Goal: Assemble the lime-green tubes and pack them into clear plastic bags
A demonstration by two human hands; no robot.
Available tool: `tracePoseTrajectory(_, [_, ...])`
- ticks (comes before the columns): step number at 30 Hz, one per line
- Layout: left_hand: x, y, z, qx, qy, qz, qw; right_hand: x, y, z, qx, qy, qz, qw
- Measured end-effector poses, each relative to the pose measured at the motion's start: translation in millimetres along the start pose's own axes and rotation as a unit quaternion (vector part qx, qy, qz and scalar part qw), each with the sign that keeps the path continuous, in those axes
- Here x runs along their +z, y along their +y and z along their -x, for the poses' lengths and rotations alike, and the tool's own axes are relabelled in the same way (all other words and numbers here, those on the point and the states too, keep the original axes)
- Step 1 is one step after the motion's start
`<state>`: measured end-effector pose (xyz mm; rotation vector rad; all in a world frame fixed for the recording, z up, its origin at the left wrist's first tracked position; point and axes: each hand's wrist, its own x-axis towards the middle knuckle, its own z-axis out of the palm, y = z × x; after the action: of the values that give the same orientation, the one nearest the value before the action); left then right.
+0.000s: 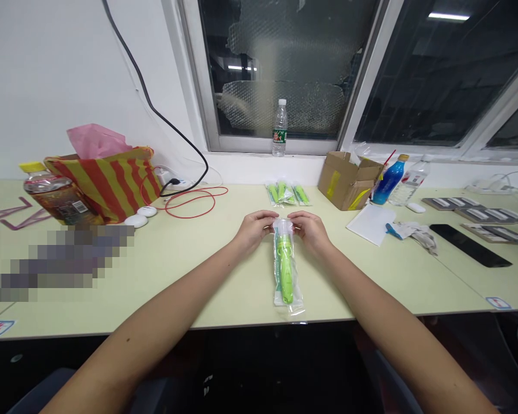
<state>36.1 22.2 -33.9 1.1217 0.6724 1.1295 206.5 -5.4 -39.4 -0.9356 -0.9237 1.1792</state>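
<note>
A clear plastic bag [296, 299] lies flat near the middle of the table, its length running away from me. Inside it is a bright green, long-handled item [286, 276] with a see-through cap at the far end; its exact kind does not show. Beside it in the bag is a teal printed card. My left hand [255, 231] pinches the bag's far left corner, fingers bent together. At the far right corner, my right hand [309, 231] holds the bag likewise. Several similar green packs [286, 193] lie farther back by the wall.
An opened cardboard box [347, 179], a blue bottle [388, 181] and white paper [371, 223] are on the right, with a black phone-like slab [470, 245]. A striped bag [121, 184], a drink bottle [63, 195] and a red cable [190, 215] occupy the left. A water bottle [280, 129] stands on the sill.
</note>
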Motion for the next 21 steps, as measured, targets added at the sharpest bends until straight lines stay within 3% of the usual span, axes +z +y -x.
tracePoseTrajectory(10, [-0.7,2.9,-0.3,0.039,-0.022,-0.01,0.999,1.6,-4.5,1.9,-0.067,-0.042,0.012,0.997])
tracePoseTrajectory(21, [2.2,13.9,6.7,0.106,-0.092,-0.114,0.984,0.3,-10.6,6.0,-0.12,-0.111,0.031,0.986])
